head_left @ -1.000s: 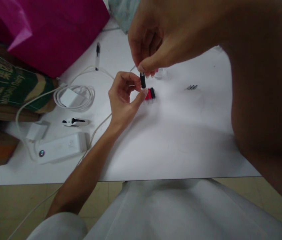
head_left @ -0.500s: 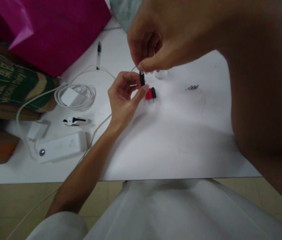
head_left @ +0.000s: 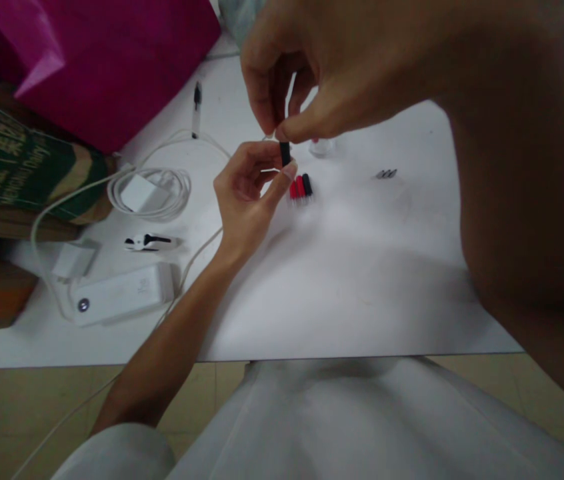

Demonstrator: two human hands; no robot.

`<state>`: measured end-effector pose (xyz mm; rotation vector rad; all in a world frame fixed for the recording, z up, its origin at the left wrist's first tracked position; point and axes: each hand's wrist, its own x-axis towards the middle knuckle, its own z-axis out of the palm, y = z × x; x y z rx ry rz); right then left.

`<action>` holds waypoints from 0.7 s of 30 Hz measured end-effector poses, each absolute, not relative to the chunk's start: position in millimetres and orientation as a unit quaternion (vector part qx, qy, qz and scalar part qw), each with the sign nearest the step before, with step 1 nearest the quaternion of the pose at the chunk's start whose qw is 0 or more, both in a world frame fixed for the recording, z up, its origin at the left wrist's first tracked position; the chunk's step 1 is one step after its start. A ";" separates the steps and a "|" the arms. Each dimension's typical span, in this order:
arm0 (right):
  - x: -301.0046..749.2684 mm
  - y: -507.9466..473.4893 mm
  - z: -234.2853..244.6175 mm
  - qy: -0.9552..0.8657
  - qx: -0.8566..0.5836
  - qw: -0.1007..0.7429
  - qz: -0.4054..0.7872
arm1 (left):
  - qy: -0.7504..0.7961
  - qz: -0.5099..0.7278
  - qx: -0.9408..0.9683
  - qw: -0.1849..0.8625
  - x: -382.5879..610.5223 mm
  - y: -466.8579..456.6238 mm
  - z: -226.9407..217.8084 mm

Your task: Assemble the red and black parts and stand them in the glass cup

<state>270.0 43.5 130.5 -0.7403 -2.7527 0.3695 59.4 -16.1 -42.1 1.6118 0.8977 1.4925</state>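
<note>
A short black cylindrical piece (head_left: 285,153) stands upright between my two hands. My left hand (head_left: 245,200) pinches it between thumb and fingertips. My right hand (head_left: 302,80) comes down from above, its thumb and fingertips closed on the piece's top end. Just below the pinch, a small row of red and black pieces (head_left: 301,189) lies on the white board (head_left: 342,300), close to my left thumb. A small clear cup (head_left: 321,147) stands partly behind my right hand's fingers.
Several small dark pieces (head_left: 386,174) lie to the right on the board. To the left are a white power strip (head_left: 122,293), a coiled white cable (head_left: 149,193), a black-and-white clip (head_left: 151,242), a pen (head_left: 197,107) and a magenta bag (head_left: 112,67).
My right hand's fingers have spread wider and shifted slightly left. My left hand has also moved slightly left, and the black piece stays between both hands.
</note>
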 end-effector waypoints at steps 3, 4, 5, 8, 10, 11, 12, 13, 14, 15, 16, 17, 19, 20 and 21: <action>270.2 43.7 130.6 -0.950 -0.248 0.133 0.138 | 0.352 0.578 0.632 0.377 59.4 -17.8 -40.5; 270.0 43.7 130.8 -0.949 -0.247 0.131 0.144 | 0.351 0.577 0.634 0.376 59.5 -18.4 -40.0; 269.6 43.7 131.2 -0.948 -0.248 0.128 0.151 | 0.349 0.577 0.637 0.373 59.6 -19.0 -39.5; 267.5 42.4 133.0 -0.948 -0.257 0.115 0.149 | 0.341 0.583 0.643 0.361 60.4 -20.4 -38.2; 266.2 40.8 133.9 -0.949 -0.262 0.102 0.141 | 0.338 0.588 0.644 0.354 60.4 -20.6 -38.0; 265.8 40.0 134.2 -0.951 -0.259 0.097 0.140 | 0.338 0.590 0.643 0.353 60.1 -20.4 -38.2; 265.6 39.3 134.3 -0.952 -0.251 0.100 0.142 | 0.336 0.591 0.643 0.353 59.7 -19.8 -38.8; 265.7 38.9 134.2 -0.953 -0.242 0.104 0.147 | 0.330 0.591 0.645 0.355 59.1 -19.1 -39.7; 266.0 38.6 134.1 -0.954 -0.234 0.108 0.153 | 0.325 0.590 0.646 0.358 58.6 -18.2 -40.9; 266.4 38.6 134.0 -0.953 -0.233 0.110 0.156 | 0.325 0.591 0.644 0.361 58.1 -17.3 -42.0; 266.8 38.7 134.0 -0.952 -0.238 0.107 0.157 | 0.327 0.592 0.641 0.363 57.8 -16.6 -42.9; 267.0 39.0 134.1 -0.951 -0.246 0.103 0.155 | 0.330 0.592 0.639 0.365 57.8 -16.2 -43.3; 267.0 39.8 134.7 -0.949 -0.256 0.096 0.155 | 0.340 0.591 0.632 0.369 58.8 -16.9 -42.1; 266.8 40.4 135.0 -0.948 -0.258 0.095 0.160 | 0.345 0.589 0.630 0.371 59.8 -18.1 -40.4; 266.7 40.8 135.4 -0.947 -0.257 0.093 0.168 | 0.353 0.590 0.625 0.370 61.0 -19.9 -38.0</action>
